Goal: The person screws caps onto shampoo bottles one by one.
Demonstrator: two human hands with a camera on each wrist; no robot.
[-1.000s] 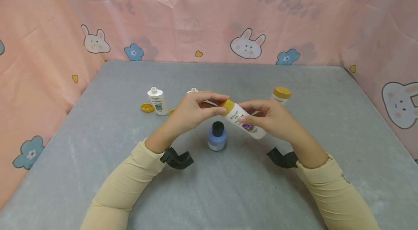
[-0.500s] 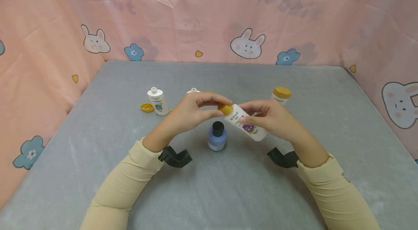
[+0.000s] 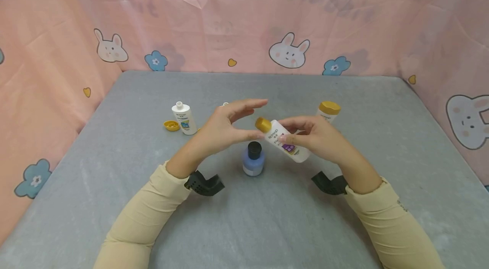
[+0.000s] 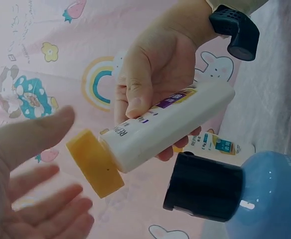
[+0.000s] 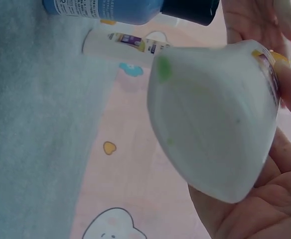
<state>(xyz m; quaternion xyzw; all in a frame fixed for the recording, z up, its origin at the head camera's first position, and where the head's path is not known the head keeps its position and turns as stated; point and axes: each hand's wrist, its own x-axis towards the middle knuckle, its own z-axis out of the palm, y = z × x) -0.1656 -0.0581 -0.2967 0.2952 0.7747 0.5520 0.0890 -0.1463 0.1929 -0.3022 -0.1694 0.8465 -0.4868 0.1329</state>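
Note:
My right hand (image 3: 318,139) holds a white bottle (image 3: 288,148) with a purple label, tilted so that its top points up and left. Its yellow cap (image 4: 94,163) sits on the bottle's top, turned out of line with the flat body in the left wrist view. Just left of the cap, my left hand (image 3: 225,129) has its thumb and fingers spread apart with nothing between them. A blue bottle with a black cap (image 3: 254,161) stands upright on the table below the hands. The bottom of the white bottle fills much of the right wrist view.
On the left stands an uncapped white bottle (image 3: 184,119), with a loose yellow cap (image 3: 171,125) beside it. Behind my left hand another white bottle's neck (image 3: 226,104) peeks out. A yellow-capped white bottle (image 3: 329,110) stands behind my right hand. Pink printed cloth (image 3: 214,18) surrounds the grey table.
The left fingers gripped the yellow cap and turned it; now they have let go and spread apart. The right hand keeps its hold on the white bottle, nearly in place.

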